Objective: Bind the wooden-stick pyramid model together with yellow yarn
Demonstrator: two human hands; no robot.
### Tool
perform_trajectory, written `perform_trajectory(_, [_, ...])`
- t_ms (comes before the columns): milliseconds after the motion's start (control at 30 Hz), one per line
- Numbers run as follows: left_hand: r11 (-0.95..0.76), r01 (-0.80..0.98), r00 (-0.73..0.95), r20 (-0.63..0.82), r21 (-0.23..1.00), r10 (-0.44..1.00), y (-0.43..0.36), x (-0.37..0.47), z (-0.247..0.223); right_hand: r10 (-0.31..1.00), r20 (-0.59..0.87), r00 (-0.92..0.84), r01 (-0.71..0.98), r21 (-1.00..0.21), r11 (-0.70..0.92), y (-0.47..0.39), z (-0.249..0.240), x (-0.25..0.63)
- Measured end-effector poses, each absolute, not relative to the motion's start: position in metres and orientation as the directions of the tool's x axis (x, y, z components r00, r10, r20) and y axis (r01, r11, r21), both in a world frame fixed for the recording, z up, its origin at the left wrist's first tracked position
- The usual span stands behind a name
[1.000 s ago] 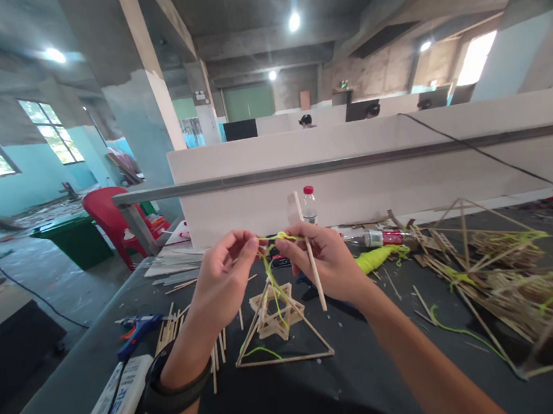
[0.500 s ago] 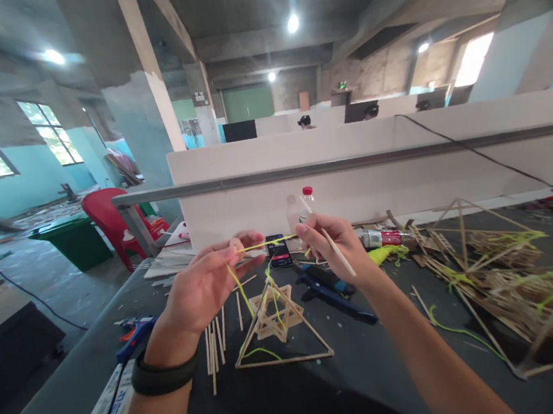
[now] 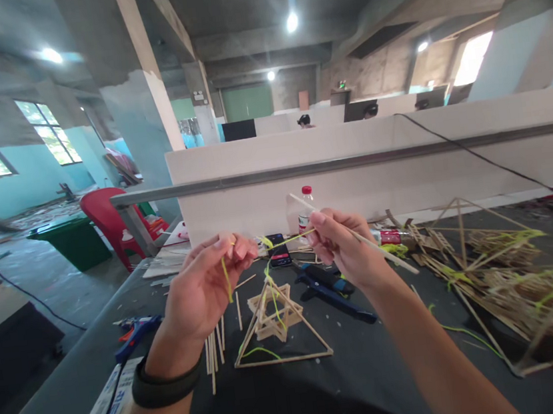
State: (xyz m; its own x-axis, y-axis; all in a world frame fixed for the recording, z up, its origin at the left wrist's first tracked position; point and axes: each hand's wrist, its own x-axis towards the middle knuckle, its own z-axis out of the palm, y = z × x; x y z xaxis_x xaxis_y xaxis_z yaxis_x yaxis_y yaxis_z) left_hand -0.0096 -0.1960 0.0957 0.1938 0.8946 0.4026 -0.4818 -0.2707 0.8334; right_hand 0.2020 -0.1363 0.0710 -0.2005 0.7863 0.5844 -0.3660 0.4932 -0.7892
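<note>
My left hand (image 3: 204, 273) is closed on a yellow-green string (image 3: 228, 280), whose loose end hangs below the fingers. A wooden stick (image 3: 383, 251) slants through my right hand (image 3: 341, 242), which also pinches a length of the string. Between the hands the string meets a small tangle (image 3: 267, 242) above the top of a stick pyramid (image 3: 282, 359). The pyramid stands on the dark table, with a star-shaped stick piece (image 3: 287, 293) at it and green string inside.
Loose sticks (image 3: 211, 363) and a blue glue gun (image 3: 138, 335) lie left. Blue-handled pliers (image 3: 341, 303), a phone (image 3: 278, 252) and a red-capped bottle (image 3: 309, 206) are near the centre. Piled stick frames (image 3: 544, 295) fill the right.
The stick in my right hand has tilted flatter, its lower end swinging right. My left hand has shifted slightly left, and the string between the hands now shows a tangle at its middle.
</note>
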Motion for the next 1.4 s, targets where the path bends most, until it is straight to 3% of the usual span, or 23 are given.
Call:
perform_trajectory(800, [-0.319,-0.300,0.213,0.389,0.899,0.896,-0.1973,-0.0122,0.0990,0.852,0.499,-0.161,-0.500,-0.785,0.365,-0.1407,0.0790,0.2006])
perform_trajectory(1400, [-0.296,-0.329,0.232,0.380,0.897,0.895,-0.1958,-0.0141,0.0959,0.874,0.472,-0.112,-0.377,-0.834,0.403,-0.1394,0.0774,0.2020])
